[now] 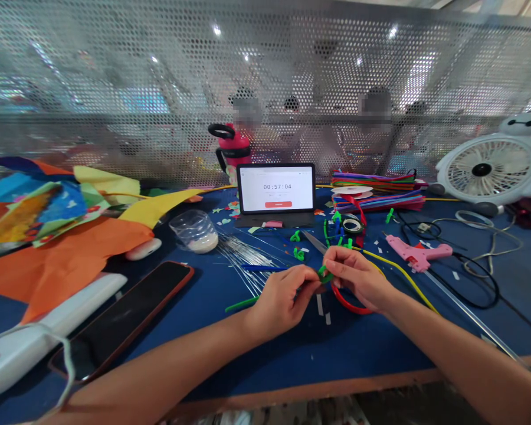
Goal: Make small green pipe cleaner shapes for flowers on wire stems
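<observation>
Both my hands meet over the middle of the table around a small green bent pipe cleaner (324,274). My left hand (283,298) pinches it from the left, thumb against fingers. From the other side my right hand (356,274) has its thumb and fingertips closed on the same piece. Fingers hide part of its shape. Beneath my right hand lie scissors, with a blade (313,241) and a red handle (349,302) showing. Twisted green pieces (298,254) lie just beyond. A straight green pipe cleaner (241,304) runs out from under my left hand.
Behind stand a tablet (277,188) showing a timer and a pink bottle (235,147). Pipe cleaner bundles (376,200), a pink glue gun (418,252) and a fan (487,168) are right. Silver wires (248,257), a plastic cup (194,230), a phone (133,316) and orange material (71,254) are left.
</observation>
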The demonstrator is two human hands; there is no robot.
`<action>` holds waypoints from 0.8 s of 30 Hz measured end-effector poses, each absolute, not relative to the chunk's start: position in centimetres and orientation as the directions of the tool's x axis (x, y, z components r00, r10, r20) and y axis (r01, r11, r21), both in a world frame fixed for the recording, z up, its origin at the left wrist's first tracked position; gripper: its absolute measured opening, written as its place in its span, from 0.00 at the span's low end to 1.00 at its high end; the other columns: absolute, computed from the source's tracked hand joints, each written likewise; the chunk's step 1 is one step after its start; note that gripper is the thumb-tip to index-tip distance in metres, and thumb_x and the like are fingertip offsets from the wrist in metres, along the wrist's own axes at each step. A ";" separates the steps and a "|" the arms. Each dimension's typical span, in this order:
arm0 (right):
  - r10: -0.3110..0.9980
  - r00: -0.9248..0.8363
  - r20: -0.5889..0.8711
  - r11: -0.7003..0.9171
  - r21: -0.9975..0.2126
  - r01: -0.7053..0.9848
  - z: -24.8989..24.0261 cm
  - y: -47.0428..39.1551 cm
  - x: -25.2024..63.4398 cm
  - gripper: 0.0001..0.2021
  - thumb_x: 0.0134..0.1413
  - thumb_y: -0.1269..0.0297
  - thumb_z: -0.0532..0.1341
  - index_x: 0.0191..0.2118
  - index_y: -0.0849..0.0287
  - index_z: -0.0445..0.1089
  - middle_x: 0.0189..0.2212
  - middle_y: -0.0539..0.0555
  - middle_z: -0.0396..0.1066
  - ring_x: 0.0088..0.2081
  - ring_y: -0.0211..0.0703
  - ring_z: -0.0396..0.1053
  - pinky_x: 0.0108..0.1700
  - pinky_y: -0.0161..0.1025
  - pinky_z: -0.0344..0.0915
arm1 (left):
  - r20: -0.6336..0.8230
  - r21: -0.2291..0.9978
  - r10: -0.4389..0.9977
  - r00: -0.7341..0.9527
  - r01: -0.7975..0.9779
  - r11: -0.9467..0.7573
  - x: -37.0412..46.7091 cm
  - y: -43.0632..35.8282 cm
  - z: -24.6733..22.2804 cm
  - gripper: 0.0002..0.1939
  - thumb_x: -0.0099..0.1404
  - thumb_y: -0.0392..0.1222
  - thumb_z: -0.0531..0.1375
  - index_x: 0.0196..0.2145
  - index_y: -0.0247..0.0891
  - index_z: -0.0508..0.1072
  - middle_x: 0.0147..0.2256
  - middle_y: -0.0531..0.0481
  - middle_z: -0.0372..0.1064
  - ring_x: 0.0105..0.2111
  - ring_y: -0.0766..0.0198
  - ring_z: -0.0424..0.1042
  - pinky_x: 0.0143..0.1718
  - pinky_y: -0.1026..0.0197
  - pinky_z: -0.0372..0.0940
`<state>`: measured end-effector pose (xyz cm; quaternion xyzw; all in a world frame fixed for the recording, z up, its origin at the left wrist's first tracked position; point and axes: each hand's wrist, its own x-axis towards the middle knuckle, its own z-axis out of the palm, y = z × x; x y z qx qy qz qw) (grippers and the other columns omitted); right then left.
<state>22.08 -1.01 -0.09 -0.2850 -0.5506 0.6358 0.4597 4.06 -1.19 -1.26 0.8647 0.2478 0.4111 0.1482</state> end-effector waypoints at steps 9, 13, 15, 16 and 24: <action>0.898 -0.425 0.114 -0.041 -0.940 -0.338 -0.1 -0.9 22.2 0.12 0.48 0.61 0.66 0.25 0.62 0.64 0.21 0.46 0.61 0.24 0.30 0.57 0.28 0.29 0.53 | 0.658 0.419 0.504 0.559 0.285 -0.862 4.1 -0.9 -1.5 0.05 0.63 0.29 0.53 0.33 0.36 0.64 0.30 0.50 0.71 0.30 0.69 0.72 0.31 0.69 0.64; 0.891 -0.441 0.107 -0.079 -0.921 -0.382 -0.2 -1.0 22.1 0.13 0.48 0.62 0.66 0.24 0.62 0.63 0.21 0.47 0.62 0.24 0.30 0.56 0.29 0.29 0.54 | 0.650 0.426 0.511 0.562 0.287 -0.858 4.0 -1.1 -1.4 0.04 0.63 0.29 0.53 0.33 0.36 0.64 0.29 0.50 0.71 0.29 0.69 0.72 0.30 0.69 0.64; 0.872 -0.484 0.072 -0.144 -0.907 -0.396 -0.1 -0.9 22.2 0.13 0.49 0.61 0.66 0.24 0.62 0.64 0.23 0.48 0.64 0.24 0.30 0.57 0.28 0.29 0.54 | 0.658 0.419 0.502 0.562 0.280 -0.864 4.0 -1.2 -1.3 0.04 0.63 0.29 0.53 0.33 0.36 0.64 0.29 0.50 0.71 0.29 0.69 0.71 0.31 0.69 0.64; 0.864 -0.501 0.059 -0.170 -0.901 -0.399 -0.1 -0.9 22.2 0.13 0.49 0.60 0.65 0.25 0.63 0.64 0.23 0.48 0.64 0.24 0.30 0.57 0.28 0.29 0.54 | 0.661 0.417 0.498 0.562 0.277 -0.866 4.0 -1.2 -1.3 0.04 0.63 0.29 0.53 0.33 0.36 0.64 0.29 0.50 0.71 0.29 0.69 0.71 0.31 0.69 0.64; 0.842 -0.539 0.031 -0.214 -0.898 -0.385 -0.4 -0.9 22.1 0.15 0.50 0.56 0.64 0.25 0.64 0.66 0.23 0.48 0.61 0.23 0.29 0.55 0.24 0.29 0.50 | 0.665 0.389 0.477 0.574 0.279 -0.878 4.1 -1.3 -1.0 0.04 0.63 0.30 0.53 0.33 0.36 0.64 0.28 0.50 0.70 0.28 0.69 0.70 0.30 0.68 0.64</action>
